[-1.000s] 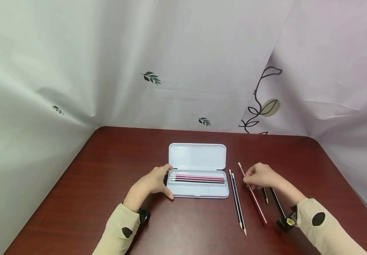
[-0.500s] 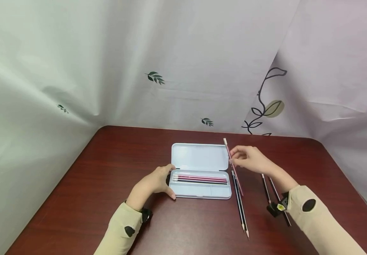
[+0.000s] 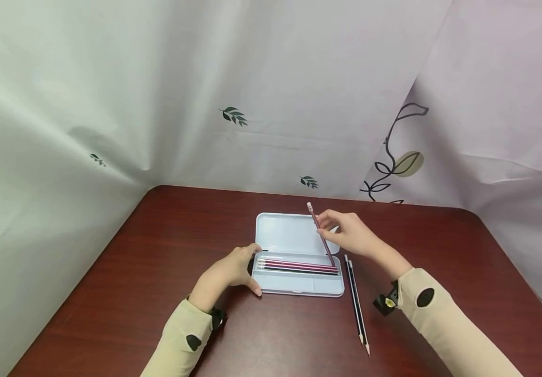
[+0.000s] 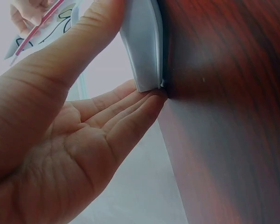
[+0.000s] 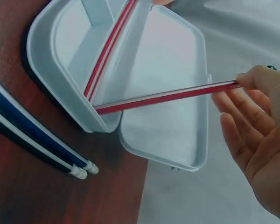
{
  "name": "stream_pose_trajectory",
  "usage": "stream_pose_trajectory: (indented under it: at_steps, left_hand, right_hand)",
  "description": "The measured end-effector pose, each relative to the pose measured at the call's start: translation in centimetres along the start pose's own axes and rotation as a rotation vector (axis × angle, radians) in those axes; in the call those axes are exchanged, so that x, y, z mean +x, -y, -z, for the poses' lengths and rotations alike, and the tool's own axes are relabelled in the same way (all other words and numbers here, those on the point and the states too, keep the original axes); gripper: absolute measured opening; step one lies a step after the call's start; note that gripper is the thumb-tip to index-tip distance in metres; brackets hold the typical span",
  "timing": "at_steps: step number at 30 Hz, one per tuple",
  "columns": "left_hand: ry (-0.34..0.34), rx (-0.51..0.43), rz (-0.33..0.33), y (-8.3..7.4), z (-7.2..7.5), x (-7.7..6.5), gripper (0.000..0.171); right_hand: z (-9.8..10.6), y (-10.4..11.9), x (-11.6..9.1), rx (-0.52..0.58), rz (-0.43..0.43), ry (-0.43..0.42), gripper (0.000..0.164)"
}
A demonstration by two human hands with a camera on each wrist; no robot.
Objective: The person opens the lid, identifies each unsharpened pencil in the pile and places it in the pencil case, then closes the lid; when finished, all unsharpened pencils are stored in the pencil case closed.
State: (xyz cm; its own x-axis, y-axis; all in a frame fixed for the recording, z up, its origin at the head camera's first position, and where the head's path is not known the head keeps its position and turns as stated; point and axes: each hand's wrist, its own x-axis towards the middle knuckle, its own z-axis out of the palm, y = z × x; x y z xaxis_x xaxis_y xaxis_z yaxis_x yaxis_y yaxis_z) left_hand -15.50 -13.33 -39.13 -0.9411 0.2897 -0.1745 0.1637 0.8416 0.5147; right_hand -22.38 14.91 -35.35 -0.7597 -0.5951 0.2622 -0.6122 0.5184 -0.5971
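Note:
My right hand pinches a red striped pencil between thumb and fingertips. It slants over the open pale-blue pencil case, eraser end up. In the right wrist view the lower end of this pencil reaches inside the case's near end. At the case's left end, my left hand holds it, thumb at the front corner and fingers toward the back. Several pencils, red and dark, lie side by side in the rear compartment, erasers to the left.
Two dark striped pencils lie on the brown table right of the case, tips toward me. The raised lid leans back behind the case. A pale patterned curtain surrounds the table's far side.
My right hand has lifted the red pencil from the table and carried it left, over the case. The left hand stays on the case. Other pencils at the right are now hidden behind my right arm.

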Motion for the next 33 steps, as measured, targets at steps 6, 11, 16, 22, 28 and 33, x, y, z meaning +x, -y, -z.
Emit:
stream_pose_trajectory:
  at_steps: [6, 11, 16, 22, 28, 33]
  left_hand:
    - [-0.007, 0.001, 0.000, 0.1, -0.1, -0.1, 0.088]
    - [-0.011, -0.005, -0.008, 0.1, 0.0, -0.1, 0.088]
    - [-0.008, -0.014, -0.024, 0.1, 0.1, -0.2, 0.088]
    - [-0.019, -0.004, -0.026, 0.3, 0.0, -0.1, 0.088]
    - [-0.009, -0.021, -0.030, 0.3, 0.0, 0.0, 0.087]
    - [-0.009, -0.009, -0.075, 0.9, -0.2, 0.1, 0.088]
  right_hand:
    - [-1.7, -0.1, 0.0, -0.021, 0.038, 0.105, 0.016]
    - [-3.4, -0.2, -0.2, -0.169, 0.093, 0.237, 0.015]
    - [-4.2, -0.3, -0.6, -0.270, 0.074, 0.293, 0.017]
    - [-4.5, -0.3, -1.0, -0.398, 0.148, 0.262, 0.010]
    - [-4.8, -0.1, -1.3, -0.502, 0.186, 0.236, 0.009]
    - [-4.6, 0.2, -1.6, -0.507, 0.163, 0.206, 0.011]
